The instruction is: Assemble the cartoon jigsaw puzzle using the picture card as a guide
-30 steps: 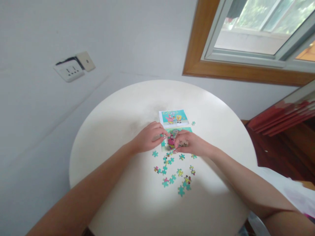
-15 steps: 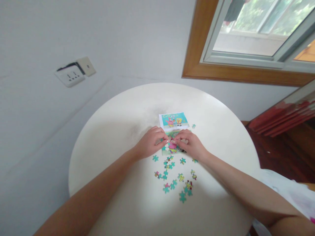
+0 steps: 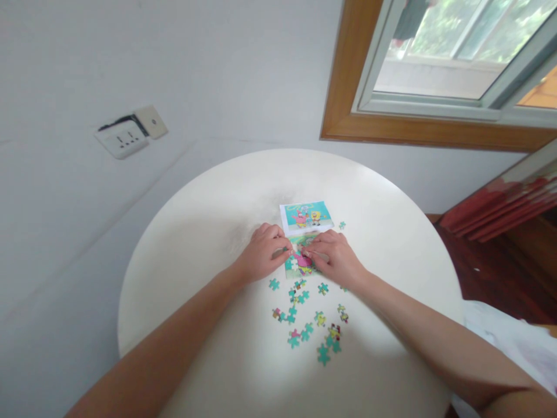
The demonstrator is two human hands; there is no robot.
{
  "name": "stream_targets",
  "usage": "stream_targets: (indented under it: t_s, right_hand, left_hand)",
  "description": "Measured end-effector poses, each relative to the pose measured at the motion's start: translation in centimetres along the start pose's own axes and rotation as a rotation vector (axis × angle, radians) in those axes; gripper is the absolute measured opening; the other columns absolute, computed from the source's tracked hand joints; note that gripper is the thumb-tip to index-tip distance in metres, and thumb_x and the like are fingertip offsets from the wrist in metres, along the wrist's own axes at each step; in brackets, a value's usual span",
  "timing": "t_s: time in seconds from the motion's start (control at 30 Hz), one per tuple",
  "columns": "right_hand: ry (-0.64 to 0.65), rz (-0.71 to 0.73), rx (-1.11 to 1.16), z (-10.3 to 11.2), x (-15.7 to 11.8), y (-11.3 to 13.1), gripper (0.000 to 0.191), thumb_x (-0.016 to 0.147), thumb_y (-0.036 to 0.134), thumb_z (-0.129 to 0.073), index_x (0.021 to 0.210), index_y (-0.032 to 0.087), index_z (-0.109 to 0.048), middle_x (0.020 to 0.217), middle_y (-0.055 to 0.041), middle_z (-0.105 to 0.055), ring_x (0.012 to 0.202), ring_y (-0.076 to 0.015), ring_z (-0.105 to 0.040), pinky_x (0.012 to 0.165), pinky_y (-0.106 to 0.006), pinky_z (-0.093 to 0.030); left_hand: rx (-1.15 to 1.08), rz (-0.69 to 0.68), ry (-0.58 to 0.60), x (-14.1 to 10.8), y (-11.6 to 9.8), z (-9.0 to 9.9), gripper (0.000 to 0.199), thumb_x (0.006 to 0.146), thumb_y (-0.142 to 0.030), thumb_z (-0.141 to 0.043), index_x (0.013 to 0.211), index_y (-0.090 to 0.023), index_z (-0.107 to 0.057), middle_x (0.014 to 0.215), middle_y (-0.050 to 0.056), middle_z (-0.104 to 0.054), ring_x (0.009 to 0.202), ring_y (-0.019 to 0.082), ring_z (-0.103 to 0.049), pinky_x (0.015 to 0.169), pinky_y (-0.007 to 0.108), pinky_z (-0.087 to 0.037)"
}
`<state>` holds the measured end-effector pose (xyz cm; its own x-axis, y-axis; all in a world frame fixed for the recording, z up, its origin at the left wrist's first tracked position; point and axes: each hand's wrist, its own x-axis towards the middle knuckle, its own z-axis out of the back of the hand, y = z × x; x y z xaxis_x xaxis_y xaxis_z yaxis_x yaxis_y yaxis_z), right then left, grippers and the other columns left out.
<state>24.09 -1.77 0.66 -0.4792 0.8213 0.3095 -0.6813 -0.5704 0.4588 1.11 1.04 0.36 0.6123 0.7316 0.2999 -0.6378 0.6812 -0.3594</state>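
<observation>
A partly assembled jigsaw puzzle (image 3: 303, 270) with a pink cartoon figure lies flat on the table, partly covered by my hands. At its left edge is my left hand (image 3: 265, 252), thumb and fingertips pinched together; whatever is between them is too small to make out. My right hand (image 3: 336, 255) covers the puzzle's right side, its thumb and fingers closed at a puzzle piece near the pink figure. Just beyond lies a printed reference picture (image 3: 308, 216) of the cartoon scene. Loose puzzle pieces (image 3: 293, 337), mostly teal with some yellow and pink, are scattered nearer to me.
The round white table (image 3: 209, 215) stands against a pale wall. One loose teal piece (image 3: 342, 225) lies right of the picture. A wall socket (image 3: 124, 139) is at the left, a wood-framed window (image 3: 339, 116) at the upper right, and a red curtain (image 3: 500, 209) at the right.
My fingertips have drawn apart: the left hand has shifted slightly left, while the right stays over the puzzle. More of the pink figure shows between them. The view has shifted slightly.
</observation>
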Motion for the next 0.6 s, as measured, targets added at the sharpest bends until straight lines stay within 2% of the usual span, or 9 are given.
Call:
stream_targets:
  t_s: [0.23,0.6]
  right_hand:
    - [0.087,0.069,-0.070,0.45,-0.08,0.88,0.016,0.087,0.022,-0.059,0.091,0.025,-0.074,0.096,-0.0034,-0.067,0.093,-0.0208,-0.050,0.083,-0.036,-0.031]
    - [0.097,0.087,-0.059,0.50,-0.16,0.96,0.017,0.088,0.021,-0.058,0.090,0.025,-0.074,0.096,-0.0039,-0.067,0.094,-0.0213,-0.050,0.081,-0.036,-0.031]
  left_hand:
    - [0.052,0.018,0.020,-0.07,-0.03,0.02,0.014,0.089,-0.031,-0.057,0.087,-0.023,-0.069,0.092,0.004,-0.055,0.094,0.022,-0.047,0.085,0.038,-0.035]
    - [0.113,0.047,0.005,-0.07,-0.47,0.12,0.010,0.082,-0.032,-0.066,0.081,-0.022,-0.063,0.090,0.003,-0.054,0.093,0.023,-0.048,0.082,0.038,-0.034]
